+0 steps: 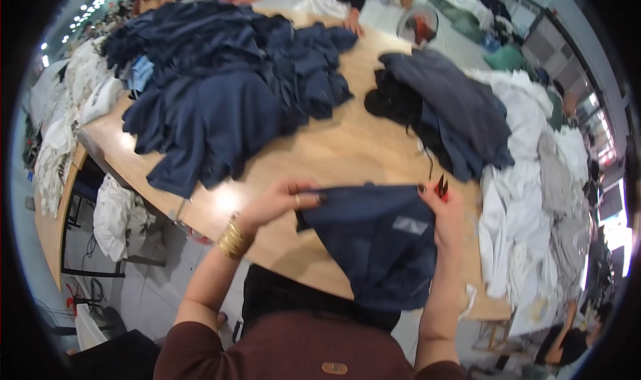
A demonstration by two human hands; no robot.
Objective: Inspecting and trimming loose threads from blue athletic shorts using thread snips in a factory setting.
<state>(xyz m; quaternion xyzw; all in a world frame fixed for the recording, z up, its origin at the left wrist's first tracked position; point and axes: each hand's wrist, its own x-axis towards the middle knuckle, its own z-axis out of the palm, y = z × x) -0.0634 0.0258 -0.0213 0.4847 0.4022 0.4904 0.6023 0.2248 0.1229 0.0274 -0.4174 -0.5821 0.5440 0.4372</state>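
Observation:
A navy blue garment piece (367,240) hangs stretched between my two hands, above the near edge of the table. My left hand (277,203) pinches its upper left corner between thumb and fingers. My right hand (446,213) grips the upper right corner, the thumb lying on top of the cloth. Small thread snips (441,188) with dark pointed blades and a red part stick up from that same hand. A pale grey printed patch shows on the cloth near my right hand. The lower part of the piece droops in folds.
On the wooden table (320,156), a large navy garment pile (220,93) lies far left and a dark grey and black pile (447,106) right. White garments (511,200) line the right side. Beyond stand a fan (417,25) and a person's hand (353,23) at the table's edge.

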